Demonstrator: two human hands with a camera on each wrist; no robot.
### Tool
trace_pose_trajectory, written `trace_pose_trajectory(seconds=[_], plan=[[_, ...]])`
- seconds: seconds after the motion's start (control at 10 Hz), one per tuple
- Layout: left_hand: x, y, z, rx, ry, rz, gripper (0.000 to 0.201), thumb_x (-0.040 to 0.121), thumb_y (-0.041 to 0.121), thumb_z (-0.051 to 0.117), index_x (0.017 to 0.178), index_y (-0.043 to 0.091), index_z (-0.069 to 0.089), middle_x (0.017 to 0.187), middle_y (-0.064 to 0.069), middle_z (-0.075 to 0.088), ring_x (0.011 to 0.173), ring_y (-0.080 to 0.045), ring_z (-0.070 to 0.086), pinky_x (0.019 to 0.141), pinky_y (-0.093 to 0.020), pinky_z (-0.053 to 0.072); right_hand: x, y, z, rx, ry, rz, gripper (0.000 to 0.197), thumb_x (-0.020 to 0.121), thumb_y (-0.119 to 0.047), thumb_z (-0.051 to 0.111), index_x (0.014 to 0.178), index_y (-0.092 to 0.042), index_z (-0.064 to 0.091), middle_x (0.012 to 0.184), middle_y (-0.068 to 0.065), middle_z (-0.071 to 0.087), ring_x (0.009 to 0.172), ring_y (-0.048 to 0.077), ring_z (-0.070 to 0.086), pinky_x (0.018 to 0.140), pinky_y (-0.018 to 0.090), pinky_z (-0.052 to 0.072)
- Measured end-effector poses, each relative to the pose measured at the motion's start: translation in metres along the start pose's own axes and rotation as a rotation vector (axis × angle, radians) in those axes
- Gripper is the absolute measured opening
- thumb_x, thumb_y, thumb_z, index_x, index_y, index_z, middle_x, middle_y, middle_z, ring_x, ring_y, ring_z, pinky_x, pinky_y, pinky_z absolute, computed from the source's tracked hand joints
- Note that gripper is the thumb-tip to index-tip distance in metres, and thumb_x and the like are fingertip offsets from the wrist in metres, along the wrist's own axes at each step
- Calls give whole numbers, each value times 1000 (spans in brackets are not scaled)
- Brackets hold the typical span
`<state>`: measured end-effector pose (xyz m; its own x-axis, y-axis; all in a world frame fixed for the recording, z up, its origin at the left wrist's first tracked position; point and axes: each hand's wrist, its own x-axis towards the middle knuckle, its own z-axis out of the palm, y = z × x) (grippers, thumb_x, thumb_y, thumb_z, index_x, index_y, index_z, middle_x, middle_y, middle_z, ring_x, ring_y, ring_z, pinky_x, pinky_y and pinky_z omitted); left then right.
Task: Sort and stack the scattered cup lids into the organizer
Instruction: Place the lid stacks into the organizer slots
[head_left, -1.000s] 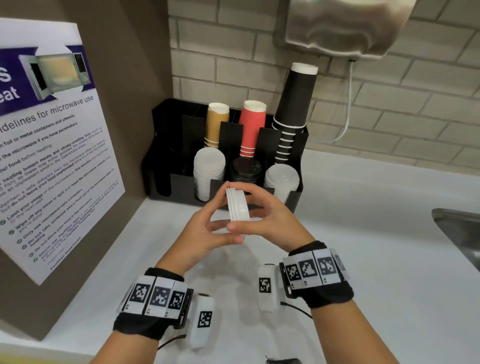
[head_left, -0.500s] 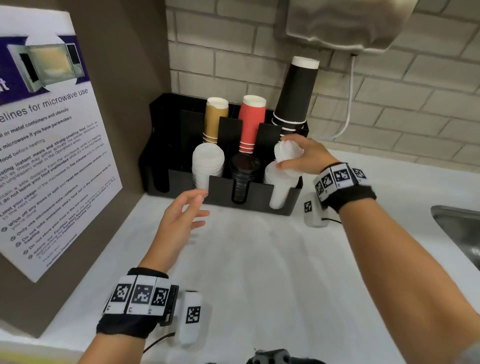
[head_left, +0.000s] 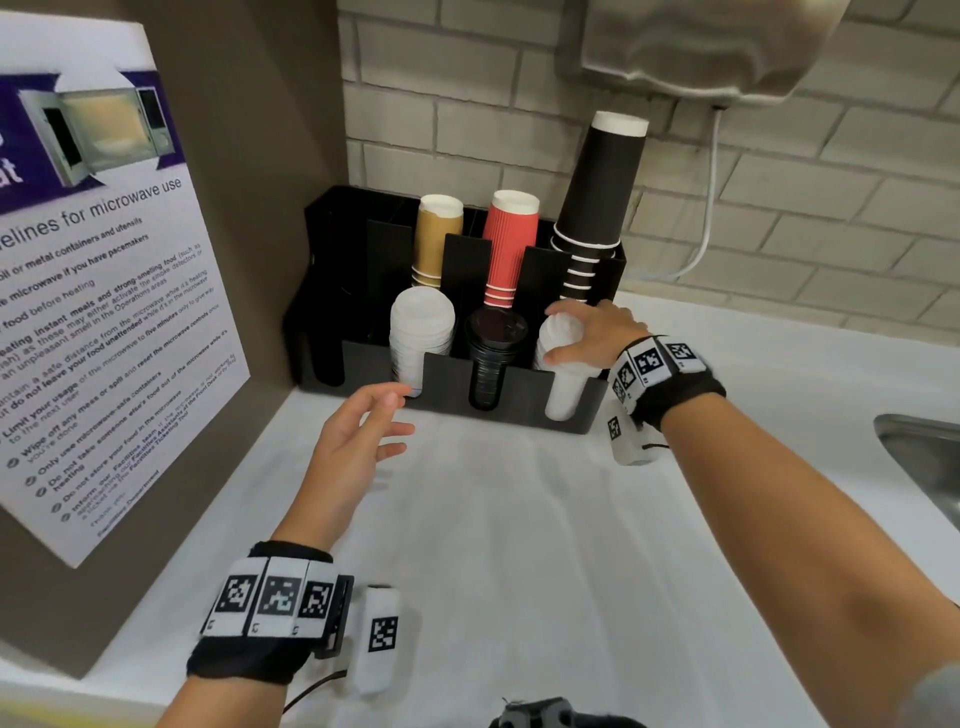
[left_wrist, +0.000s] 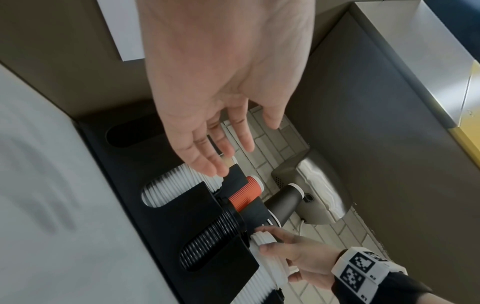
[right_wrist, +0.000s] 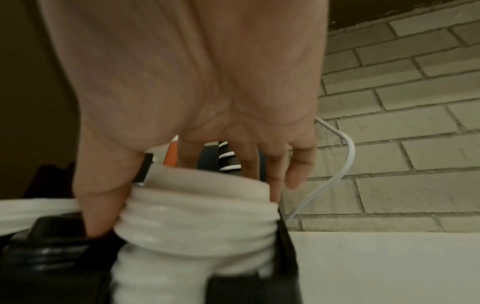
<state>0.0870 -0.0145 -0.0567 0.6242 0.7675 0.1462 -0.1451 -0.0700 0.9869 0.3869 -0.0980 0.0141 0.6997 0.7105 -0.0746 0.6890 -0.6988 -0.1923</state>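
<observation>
The black organizer (head_left: 519, 402) stands against the brick wall. Its front slots hold a white lid stack on the left (head_left: 421, 332), black lids (head_left: 493, 338) in the middle and white lids (head_left: 563, 389) on the right. My right hand (head_left: 576, 332) grips the top lids of the right stack, thumb in front and fingers behind, as the right wrist view shows on the white lids (right_wrist: 197, 216). My left hand (head_left: 363, 436) hovers in front of the organizer, fingers relaxed and holding nothing. In the left wrist view the left hand (left_wrist: 215, 144) is above the organizer (left_wrist: 145, 185).
Tan (head_left: 439, 239), red (head_left: 509, 244) and black (head_left: 602, 192) cup stacks fill the rear slots. A microwave notice (head_left: 104, 291) hangs on the left wall. A steel sink (head_left: 930, 457) lies at the right, with a metal wall unit (head_left: 691, 47) and white cable (head_left: 706, 223) above.
Both hands held a small stack of white lids in front of the organizer. The left hand let go, and the right hand carried them onto the right-hand lid stack and lowered them.
</observation>
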Motion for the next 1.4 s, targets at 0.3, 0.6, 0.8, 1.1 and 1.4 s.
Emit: trace_pose_trajectory(seconds=[0.3, 0.6, 0.8, 1.1, 1.4], plan=[[1, -1, 4, -7, -4, -14, 21, 101, 27, 46, 104, 28, 67, 105, 12, 65, 93, -14, 67, 80, -25, 52, 1, -7, 32, -205, 147, -130, 70, 91, -50, 50, 150, -28, 19, 154, 7, 21, 143, 30, 14, 115, 54, 12], [2, -4, 5, 7, -21, -31, 21, 101, 27, 47, 106, 27, 67, 110, 6, 63, 95, -14, 67, 79, -25, 52, -9, -11, 43, -251, 242, -198, 56, 97, -32, 43, 147, -10, 28, 137, 16, 40, 123, 34, 39, 105, 40, 31], [6, -2, 13, 0, -38, -30, 21, 101, 25, 48, 110, 22, 66, 117, 1, 63, 97, -17, 66, 84, -29, 53, -18, -27, 51, -291, 175, -82, 62, 99, -32, 36, 149, -1, 16, 151, 23, 23, 139, 39, 22, 116, 45, 17], [26, 11, 25, -1, -96, -4, 18, 100, 19, 51, 101, 28, 67, 107, 1, 63, 89, -11, 67, 76, -23, 53, -12, -27, 49, -223, 125, -44, 63, 97, -40, 36, 147, -3, 23, 148, 21, 28, 138, 36, 25, 114, 44, 23], [37, 42, 20, 128, -227, 72, 18, 99, 19, 53, 102, 31, 66, 108, 3, 62, 92, -11, 66, 77, -21, 54, -31, -26, 21, -63, 249, -96, 78, 89, -43, 57, 152, -23, 15, 154, 16, 16, 140, 36, 17, 113, 45, 19]])
